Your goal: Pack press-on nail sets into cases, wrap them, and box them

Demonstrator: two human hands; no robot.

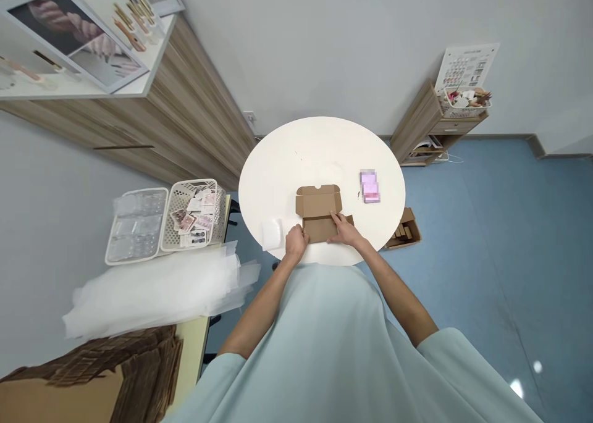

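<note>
A brown cardboard box lies on the round white table near its front edge, with its lid flap raised and folded back. My left hand is closed on the left side of the box, its fingers curled at the front corner. My right hand grips the right side, thumb near the front edge and fingers reaching over the side wall, where a side flap sticks out. To the left of my left hand lies a white padded pouch or folded wrap. A phone-like thing with a blurred pink screen lies farther right.
The white table stands by a wall. At left are two white baskets with packets and clear cases, white sheets and stacked flat cardboard. An open carton and a small cabinet stand at right.
</note>
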